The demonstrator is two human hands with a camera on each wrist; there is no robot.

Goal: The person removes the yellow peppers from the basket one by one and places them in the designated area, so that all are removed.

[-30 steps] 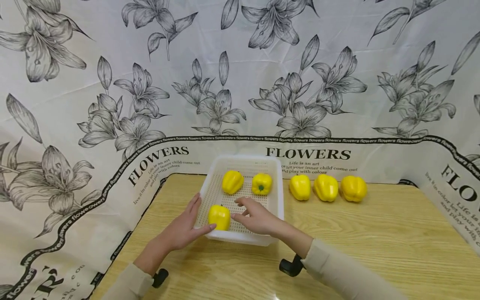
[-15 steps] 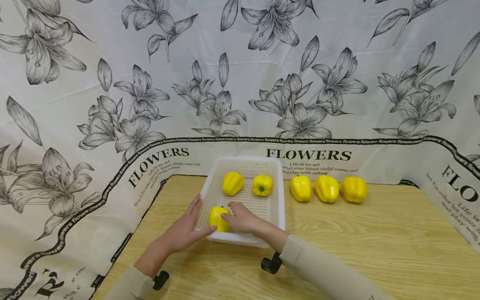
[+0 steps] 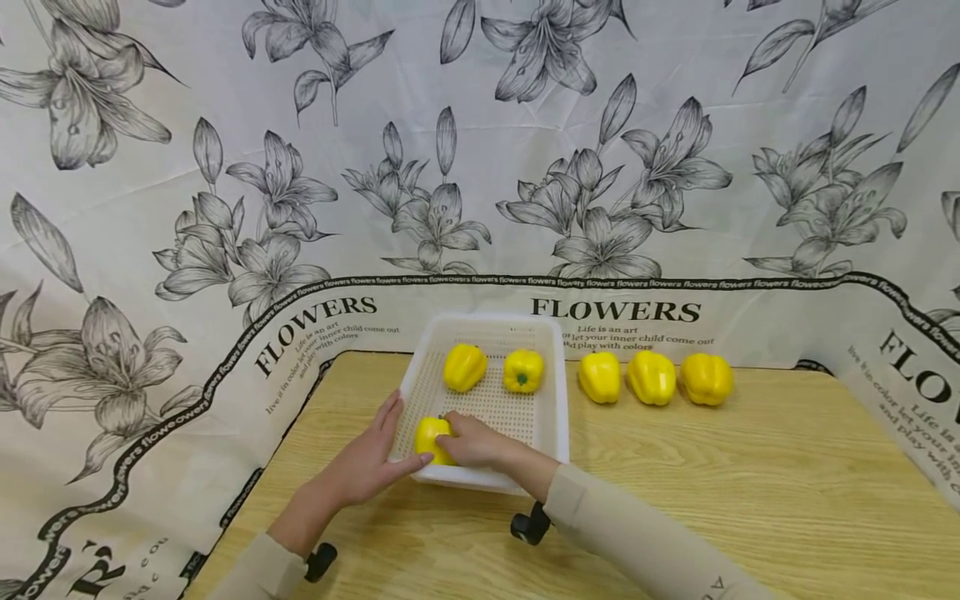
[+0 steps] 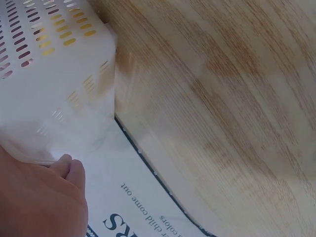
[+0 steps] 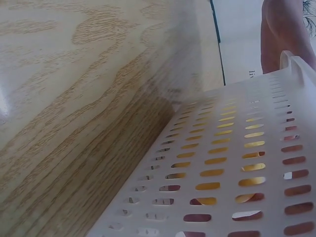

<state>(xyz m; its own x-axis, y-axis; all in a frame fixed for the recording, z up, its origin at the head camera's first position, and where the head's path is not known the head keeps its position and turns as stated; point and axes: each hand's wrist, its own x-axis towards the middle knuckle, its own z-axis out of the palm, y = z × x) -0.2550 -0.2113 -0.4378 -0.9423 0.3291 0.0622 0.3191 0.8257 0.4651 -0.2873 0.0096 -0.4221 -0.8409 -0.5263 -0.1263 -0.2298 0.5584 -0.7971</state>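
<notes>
Pepper (image 3: 430,439), yellow and glossy, sits in the near-left corner of a white basket (image 3: 558,396); probably light, firm and slippery, best held around its broad sides. The right hand (image 3: 474,442) pinches its right side between fingers; the left hand (image 3: 370,458) grips the basket rim with its fingers.

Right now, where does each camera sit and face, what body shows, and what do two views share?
Head: on the head, facing forward and down at white basket, yellow peppers, table; left hand, right hand, sleeves show.
Left wrist: on that wrist, facing the basket's outside; left hand shows.
Right wrist: on that wrist, facing the basket's slotted wall; bare skin shows beyond.
Both wrist views share basket and table.
</notes>
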